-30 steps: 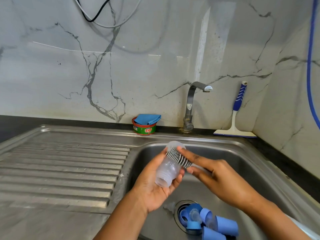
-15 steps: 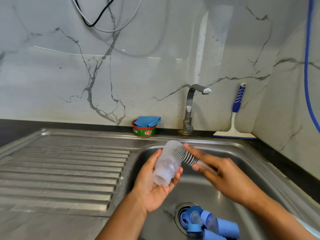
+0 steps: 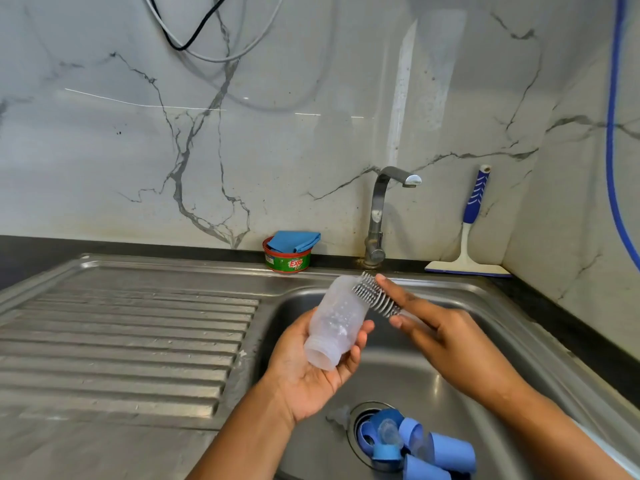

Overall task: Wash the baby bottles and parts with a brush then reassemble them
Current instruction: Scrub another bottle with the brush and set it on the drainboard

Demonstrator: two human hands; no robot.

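Your brush (image 3: 375, 297) has slid up the bottle (image 3: 337, 323) from its middle toward its base end, and the bottle has tipped a little steeper; your left hand (image 3: 311, 372) cradles it over the sink (image 3: 519, 341), fingers curled round its lower half; your right hand (image 3: 446, 344) pinches the brush handle, forefinger laid straight along the back of the head. The bristles touch the bottle's outside, on its right. The bottle's long axis runs from the open mouth, low and toward you, up to the base away from you; so the mouth points away from the brush, which I judge must come round to get inside. Blue parts (image 3: 436, 452) lie at the drain (image 3: 356, 415); the tub (image 3: 287, 261) behind reads "EXO".
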